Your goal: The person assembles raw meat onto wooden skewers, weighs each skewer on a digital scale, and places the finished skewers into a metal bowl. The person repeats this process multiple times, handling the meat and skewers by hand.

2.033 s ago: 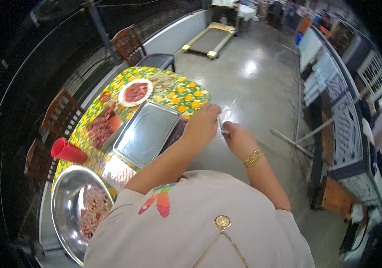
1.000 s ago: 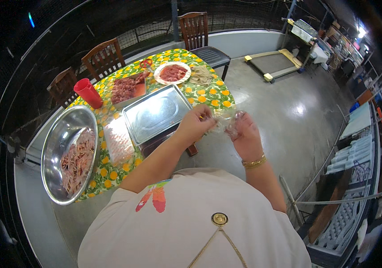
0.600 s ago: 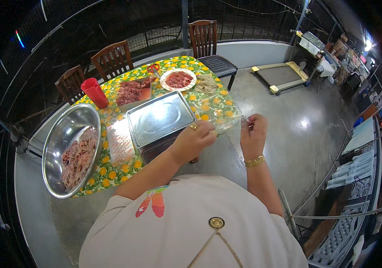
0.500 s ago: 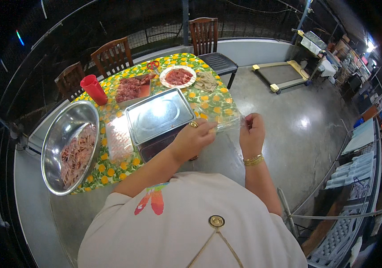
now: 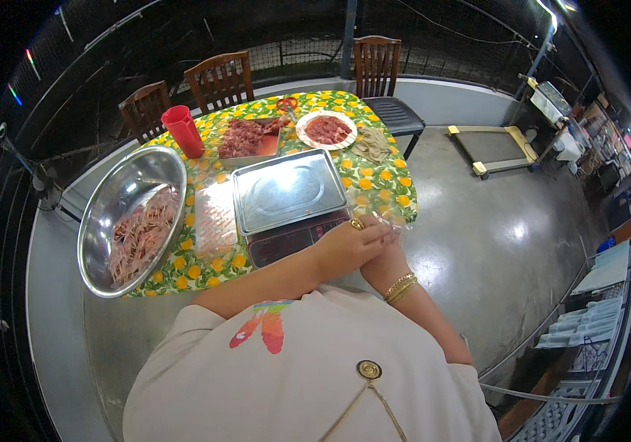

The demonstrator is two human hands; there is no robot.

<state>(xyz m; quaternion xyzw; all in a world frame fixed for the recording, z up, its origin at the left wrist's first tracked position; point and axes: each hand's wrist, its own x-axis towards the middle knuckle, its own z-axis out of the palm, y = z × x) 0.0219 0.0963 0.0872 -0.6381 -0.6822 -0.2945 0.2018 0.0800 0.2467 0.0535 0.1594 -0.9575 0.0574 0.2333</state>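
Note:
Just off the table's near right edge, my two hands are together. My left hand (image 5: pixel 351 241), with a gold ring, lies over the fingers of my right hand (image 5: pixel 385 265). Both are closed at a clear plastic bag (image 5: pixel 395 219), whose thin film shows beyond the knuckles; the right fingers are mostly hidden. Nearest to them is a metal tray (image 5: pixel 290 193) resting on a dark scale (image 5: pixel 286 241). Left of it lies a flat clear plastic sheet or bag with reddish markings (image 5: pixel 214 221). A big steel basin (image 5: pixel 92 221) beyond that holds pinkish raw pieces (image 5: pixel 144 234).
On the patterned tablecloth (image 5: pixel 183 278) stand a red jug (image 5: pixel 183 132), a tray of raw meat chunks (image 5: pixel 240 140), red-handled scissors (image 5: pixel 287 105), a white plate (image 5: pixel 304 135) of sliced meat and a crumpled cloth (image 5: pixel 373 145). Wooden chairs (image 5: pixel 378 66) line the far side; a treadmill (image 5: pixel 489 149) stands right.
My hands, apart with the clear film stretched between them, have come together. The right hand moved left and under the left one. My view has shifted, so the table sits further right.

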